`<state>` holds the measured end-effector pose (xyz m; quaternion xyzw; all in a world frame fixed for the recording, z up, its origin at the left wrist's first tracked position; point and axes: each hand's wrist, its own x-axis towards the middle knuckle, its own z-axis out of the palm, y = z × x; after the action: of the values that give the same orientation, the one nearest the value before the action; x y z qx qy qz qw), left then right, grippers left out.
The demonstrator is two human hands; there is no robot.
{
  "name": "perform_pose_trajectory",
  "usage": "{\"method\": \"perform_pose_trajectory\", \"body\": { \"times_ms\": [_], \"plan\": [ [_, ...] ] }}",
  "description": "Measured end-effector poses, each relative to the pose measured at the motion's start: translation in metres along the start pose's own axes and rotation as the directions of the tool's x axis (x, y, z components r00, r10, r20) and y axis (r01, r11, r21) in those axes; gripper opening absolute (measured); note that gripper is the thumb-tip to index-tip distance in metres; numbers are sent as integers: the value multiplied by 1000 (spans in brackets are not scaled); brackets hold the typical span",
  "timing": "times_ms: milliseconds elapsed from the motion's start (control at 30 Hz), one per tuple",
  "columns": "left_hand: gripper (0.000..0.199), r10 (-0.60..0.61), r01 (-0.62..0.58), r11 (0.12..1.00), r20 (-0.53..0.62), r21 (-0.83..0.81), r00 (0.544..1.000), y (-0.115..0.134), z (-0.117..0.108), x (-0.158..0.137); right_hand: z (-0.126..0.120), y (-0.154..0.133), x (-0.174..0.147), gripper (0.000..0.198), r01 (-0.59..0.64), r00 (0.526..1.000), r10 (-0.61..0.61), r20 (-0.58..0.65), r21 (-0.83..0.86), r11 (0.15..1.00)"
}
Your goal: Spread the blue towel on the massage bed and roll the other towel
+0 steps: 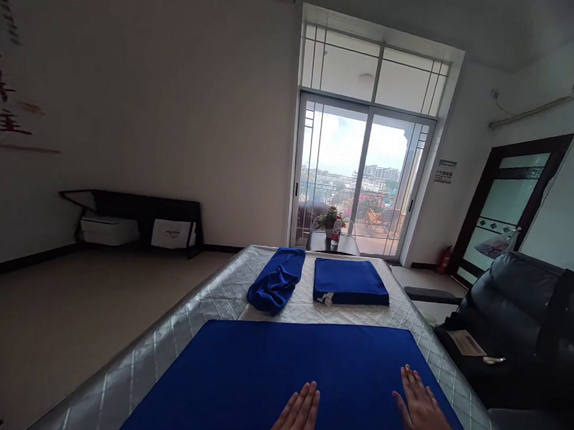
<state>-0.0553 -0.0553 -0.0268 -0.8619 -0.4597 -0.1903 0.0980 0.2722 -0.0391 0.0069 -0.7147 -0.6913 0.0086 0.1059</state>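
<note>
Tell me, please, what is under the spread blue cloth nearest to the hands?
The spread blue cloth lies on a pale diamond-patterned cover, which shows beyond its far edge and on both sides. What lies beneath the middle of the cloth is hidden.

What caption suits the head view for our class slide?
Left hand and right hand outstretched over a spread blue cloth; beyond it, a folded blue stack and a bunched blue cloth.

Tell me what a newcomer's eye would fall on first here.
Probably the bright sliding glass door at the back, right of center. Next, the smooth blue cloth spread in the foreground, with the left hand and right hand held flat over it. Beyond it, a crumpled blue cloth lies left of a neat folded blue stack.
</note>
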Motion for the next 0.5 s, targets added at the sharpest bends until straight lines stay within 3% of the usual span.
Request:
{"method": "perform_pose_trajectory", "body": {
  "times_ms": [67, 133, 233, 333, 500],
  "plan": [
    [70, 13, -9, 999, 84, -45, 996, -5, -14, 21, -21, -51, 6, 67, 85, 994, -88, 59, 49, 995],
    [68, -59, 70, 995, 142, -77, 988, -3, -24, 42, -34, -96, 12, 65, 168, 981, -178, 78, 112, 979],
    [66, -143, 161, 982, 163, -98, 976, 1, -21, 60, -33, -141, 21, 64, 279, 947, -299, 114, 162, 946],
    [64, -181, 195, 977, 148, -82, 972, -2, 0, 58, -13, -155, 28, 63, 305, 933, -330, 141, 174, 936],
    [69, -187, 197, 979, 165, -43, 968, -15, 29, 43, 17, -151, 28, 65, 258, 947, -286, 150, 179, 949]
  ]
}}
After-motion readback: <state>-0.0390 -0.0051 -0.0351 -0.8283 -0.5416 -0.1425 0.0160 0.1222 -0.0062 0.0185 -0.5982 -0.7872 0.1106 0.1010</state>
